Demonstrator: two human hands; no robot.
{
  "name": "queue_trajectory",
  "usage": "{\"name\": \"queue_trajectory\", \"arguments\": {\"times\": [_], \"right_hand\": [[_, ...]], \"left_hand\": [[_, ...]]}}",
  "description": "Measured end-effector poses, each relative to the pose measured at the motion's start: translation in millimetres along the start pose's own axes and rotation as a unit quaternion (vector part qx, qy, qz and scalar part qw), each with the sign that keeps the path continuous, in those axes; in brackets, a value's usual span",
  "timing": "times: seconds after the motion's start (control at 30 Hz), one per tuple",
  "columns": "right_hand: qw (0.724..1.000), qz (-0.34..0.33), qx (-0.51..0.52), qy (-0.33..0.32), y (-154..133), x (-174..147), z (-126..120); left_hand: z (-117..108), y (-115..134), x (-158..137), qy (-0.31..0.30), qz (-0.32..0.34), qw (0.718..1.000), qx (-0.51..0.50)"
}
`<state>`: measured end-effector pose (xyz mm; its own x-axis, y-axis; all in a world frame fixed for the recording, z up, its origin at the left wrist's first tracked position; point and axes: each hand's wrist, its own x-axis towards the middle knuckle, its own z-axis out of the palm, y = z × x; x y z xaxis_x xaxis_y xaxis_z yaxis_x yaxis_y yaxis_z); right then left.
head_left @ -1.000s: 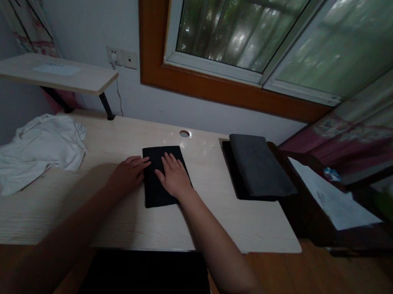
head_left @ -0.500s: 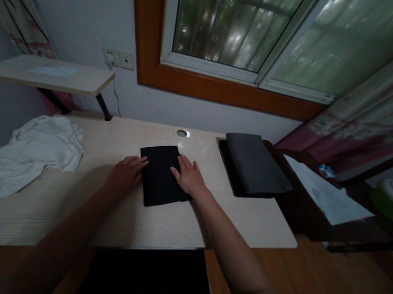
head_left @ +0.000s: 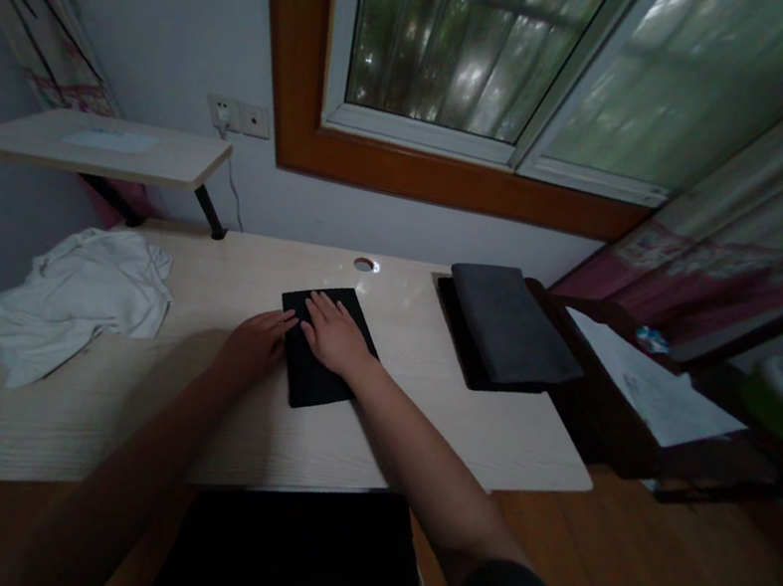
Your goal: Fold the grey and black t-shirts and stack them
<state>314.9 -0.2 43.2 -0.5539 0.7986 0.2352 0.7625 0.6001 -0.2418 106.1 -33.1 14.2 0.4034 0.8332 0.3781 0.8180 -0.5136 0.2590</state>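
A flat black rectangle, apparently a folded black cloth [head_left: 315,383], lies on the pale wooden table [head_left: 455,446]. My right hand [head_left: 335,332] rests flat on its top with the fingers stretched toward the upper left corner. At the cloth's left edge is my left hand [head_left: 257,345], its fingertips touching the edge and its fingers extended. Neither hand grips anything. Part of the cloth is hidden under my right hand and forearm.
Folded dark grey and black cloths [head_left: 514,325] are stacked at the table's right end. A crumpled white cloth [head_left: 96,291] lies at the left, below a raised wooden shelf [head_left: 179,163]. Beyond the right end, a dark surface carries a white paper sheet [head_left: 641,378].
My right hand has slid leftward across the black cloth, from its right edge to the upper middle. My left hand has stayed at the left edge.
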Motion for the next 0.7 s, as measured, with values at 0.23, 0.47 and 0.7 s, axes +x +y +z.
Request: {"name": "queue_trajectory", "arguments": {"times": [0.23,0.47,0.7], "right_hand": [[0.999,0.016,-0.006,-0.033,17,14,16],[0.994,0.092,0.021,-0.053,50,8,8],[0.988,0.150,0.009,-0.046,77,-10,-3]], "left_hand": [[2,0,-1,0.001,0.006,1.000,0.022],[5,-2,-1,0.007,0.010,1.000,0.024],[3,-1,-1,0.004,0.001,1.000,0.024]]}}
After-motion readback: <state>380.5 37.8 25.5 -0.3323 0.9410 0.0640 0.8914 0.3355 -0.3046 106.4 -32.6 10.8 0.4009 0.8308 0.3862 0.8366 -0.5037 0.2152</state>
